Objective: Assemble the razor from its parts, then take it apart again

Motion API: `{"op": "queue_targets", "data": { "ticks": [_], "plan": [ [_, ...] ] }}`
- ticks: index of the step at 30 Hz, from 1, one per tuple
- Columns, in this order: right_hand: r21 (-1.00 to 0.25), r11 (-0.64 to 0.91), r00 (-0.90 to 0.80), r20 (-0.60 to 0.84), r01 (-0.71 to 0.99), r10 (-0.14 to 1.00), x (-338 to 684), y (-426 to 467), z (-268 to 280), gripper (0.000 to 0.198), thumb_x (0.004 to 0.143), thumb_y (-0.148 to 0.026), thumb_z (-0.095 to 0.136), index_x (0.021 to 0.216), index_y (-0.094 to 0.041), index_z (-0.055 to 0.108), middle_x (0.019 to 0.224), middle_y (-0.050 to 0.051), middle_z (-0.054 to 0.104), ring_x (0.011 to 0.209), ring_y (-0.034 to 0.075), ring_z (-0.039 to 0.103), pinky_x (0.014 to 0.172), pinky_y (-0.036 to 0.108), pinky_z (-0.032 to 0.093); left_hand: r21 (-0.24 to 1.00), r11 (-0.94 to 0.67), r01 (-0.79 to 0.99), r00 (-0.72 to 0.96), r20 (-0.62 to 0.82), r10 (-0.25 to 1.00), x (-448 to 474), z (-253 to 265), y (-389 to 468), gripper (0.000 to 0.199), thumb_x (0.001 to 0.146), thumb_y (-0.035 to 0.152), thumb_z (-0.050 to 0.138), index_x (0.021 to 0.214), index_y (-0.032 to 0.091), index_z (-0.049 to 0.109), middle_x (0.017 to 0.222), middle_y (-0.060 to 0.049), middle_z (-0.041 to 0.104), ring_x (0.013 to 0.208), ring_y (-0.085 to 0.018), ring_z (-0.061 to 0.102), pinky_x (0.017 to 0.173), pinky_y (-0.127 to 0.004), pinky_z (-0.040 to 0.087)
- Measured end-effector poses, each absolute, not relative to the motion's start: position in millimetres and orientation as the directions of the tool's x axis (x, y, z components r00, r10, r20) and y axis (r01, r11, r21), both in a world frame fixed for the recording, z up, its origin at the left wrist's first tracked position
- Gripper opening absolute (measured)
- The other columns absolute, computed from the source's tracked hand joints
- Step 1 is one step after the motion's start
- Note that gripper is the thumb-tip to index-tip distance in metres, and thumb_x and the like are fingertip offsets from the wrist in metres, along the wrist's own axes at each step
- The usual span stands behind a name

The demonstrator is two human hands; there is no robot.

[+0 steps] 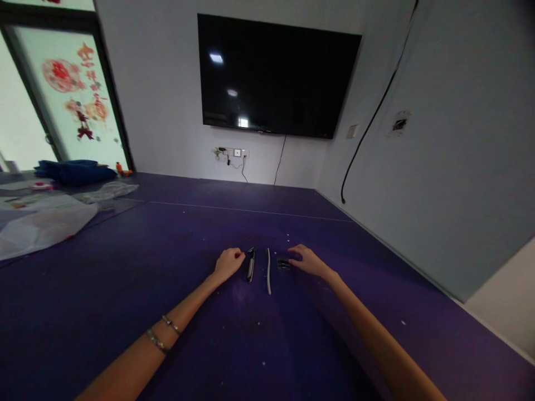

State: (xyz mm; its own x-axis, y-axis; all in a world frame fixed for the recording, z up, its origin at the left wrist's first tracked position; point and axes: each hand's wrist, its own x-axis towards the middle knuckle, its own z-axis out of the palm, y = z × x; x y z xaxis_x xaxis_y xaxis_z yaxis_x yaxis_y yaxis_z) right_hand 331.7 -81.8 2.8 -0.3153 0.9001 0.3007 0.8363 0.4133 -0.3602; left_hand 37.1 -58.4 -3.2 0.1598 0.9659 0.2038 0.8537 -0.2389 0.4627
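Observation:
On the purple surface, my left hand (229, 263) is curled closed, and whatever its fingers might hold is hidden. Just right of it lies a slim dark object with a pale grey strip along it (251, 268) and a short angled dark end, razor-like in shape. A thin, slightly bent pale grey stick (268, 273) lies apart from both hands, between them. Beside my right hand (308, 260) rests a small clear-and-black flat piece (283, 264). The fingers of that hand are apart, its thumb close to the piece's right edge; I cannot tell if they touch.
Several tiny white bits dot the purple surface (188, 334). Far left are crumpled clear plastic sheeting (50, 223) and a folded blue cloth (75, 171). A television (276, 78) hangs on the wall above sockets (237, 152). A black cable (371, 117) dangles along the right wall.

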Motion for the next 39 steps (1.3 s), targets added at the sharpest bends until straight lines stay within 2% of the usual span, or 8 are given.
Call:
{"op": "queue_targets", "data": {
  "ticks": [4, 6, 8, 10, 13, 18, 39],
  "plan": [
    [-0.296, 0.264, -0.142, 0.375, 0.918, 0.916, 355.6, -93.4, -15.8, 0.041, 0.083, -0.033, 0.045, 0.115, -0.011, 0.057, 0.120, 0.016, 0.052, 0.113, 0.023, 0.048, 0.096, 0.034, 0.036, 0.432, -0.275, 0.859, 0.142, 0.314, 0.939, 21.1, -0.3, -49.8, 0.027, 0.086, 0.035, 0.038, 0.088, 0.019, 0.060, 0.083, -0.004, 0.064, 0.077, -0.016, 0.059, 0.064, -0.024, 0.040],
    [-0.254, 0.168, -0.067, 0.364, 0.953, 0.929, 368.2, -99.6, -25.0, 0.044, 0.084, -0.035, 0.043, 0.118, -0.010, 0.055, 0.130, 0.018, 0.043, 0.120, 0.026, 0.042, 0.098, 0.037, 0.035, 0.348, -0.332, 0.877, 0.171, 0.420, 0.892, 11.5, -3.6, -44.0, 0.026, 0.087, 0.032, 0.037, 0.098, 0.019, 0.056, 0.095, -0.006, 0.063, 0.090, -0.018, 0.057, 0.073, -0.026, 0.041],
    [-0.223, 0.086, -0.004, 0.348, 0.971, 0.938, 379.0, -105.4, -33.5, 0.047, 0.085, -0.038, 0.040, 0.122, -0.010, 0.053, 0.138, 0.018, 0.035, 0.124, 0.028, 0.036, 0.098, 0.040, 0.034, 0.252, -0.349, 0.903, 0.202, 0.467, 0.861, 3.2, -9.8, -37.2, 0.031, 0.087, 0.031, 0.037, 0.108, 0.015, 0.052, 0.108, -0.011, 0.059, 0.102, -0.021, 0.052, 0.085, -0.031, 0.039],
    [-0.202, 0.033, 0.035, 0.327, 0.979, 0.945, 386.5, -110.4, -40.4, 0.049, 0.086, -0.040, 0.038, 0.125, -0.012, 0.050, 0.141, 0.016, 0.031, 0.126, 0.029, 0.034, 0.099, 0.042, 0.033, 0.186, -0.327, 0.926, 0.217, 0.446, 0.868, -2.4, -17.2, -30.9, 0.037, 0.088, 0.032, 0.035, 0.117, 0.013, 0.048, 0.121, -0.014, 0.053, 0.112, -0.025, 0.047, 0.092, -0.036, 0.035],
    [-0.168, 0.003, 0.045, 0.283, 0.986, 0.958, 390.1, -116.0, -46.1, 0.050, 0.088, -0.042, 0.034, 0.126, -0.013, 0.049, 0.138, 0.014, 0.037, 0.127, 0.028, 0.033, 0.101, 0.043, 0.029, 0.133, -0.284, 0.950, 0.222, 0.355, 0.908, -5.6, -25.8, -25.0, 0.046, 0.088, 0.037, 0.034, 0.125, 0.011, 0.043, 0.132, -0.017, 0.043, 0.122, -0.032, 0.037, 0.097, -0.045, 0.030],
    [-0.140, -0.014, 0.048, 0.246, 0.990, 0.968, 385.1, -120.8, -42.4, 0.051, 0.088, -0.042, 0.031, 0.127, -0.013, 0.048, 0.136, 0.012, 0.042, 0.128, 0.027, 0.032, 0.103, 0.041, 0.026, 0.111, -0.285, 0.952, 0.248, 0.269, 0.931, -5.8, -27.1, -24.6, 0.046, 0.088, 0.036, 0.030, 0.124, 0.013, 0.047, 0.133, -0.016, 0.043, 0.125, -0.034, 0.033, 0.098, -0.050, 0.027],
    [-0.141, -0.016, 0.050, 0.241, 0.990, 0.969, 381.5, -126.6, -35.5, 0.052, 0.088, -0.041, 0.030, 0.128, -0.013, 0.048, 0.136, 0.011, 0.042, 0.128, 0.026, 0.032, 0.102, 0.041, 0.027, 0.124, -0.281, 0.952, 0.240, 0.275, 0.931, -5.3, -24.1, -29.1, 0.045, 0.088, 0.036, 0.031, 0.125, 0.014, 0.047, 0.134, -0.014, 0.043, 0.126, -0.033, 0.033, 0.100, -0.048, 0.027]
  ]
}}
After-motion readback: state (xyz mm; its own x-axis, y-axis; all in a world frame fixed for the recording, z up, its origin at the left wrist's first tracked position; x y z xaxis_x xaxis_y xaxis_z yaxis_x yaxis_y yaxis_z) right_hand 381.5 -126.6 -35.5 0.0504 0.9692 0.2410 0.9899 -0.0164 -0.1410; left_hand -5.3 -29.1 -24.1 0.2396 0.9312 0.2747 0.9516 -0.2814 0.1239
